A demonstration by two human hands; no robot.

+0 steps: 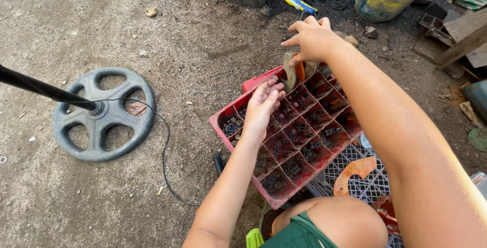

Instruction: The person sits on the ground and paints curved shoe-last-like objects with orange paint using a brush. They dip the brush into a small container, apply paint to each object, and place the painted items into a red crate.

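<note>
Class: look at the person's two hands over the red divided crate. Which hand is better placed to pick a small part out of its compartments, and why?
Probably the left hand: it hovers directly over the red crate, fingers pointing down into the compartments. The right hand is at the far edge, already gripping a pale curved piece.

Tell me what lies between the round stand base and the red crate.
Bare dirt ground and a thin black cable separate the stand base from the red crate, seen in the head view.

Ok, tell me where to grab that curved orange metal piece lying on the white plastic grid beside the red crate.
Probably pinch the curved orange metal piece at its wide upper-right end, coming straight down from above. It lies flat on the white plastic grid, so only its edges offer purchase, and that end sits clear of the red compartmented crate and the knee.
</note>
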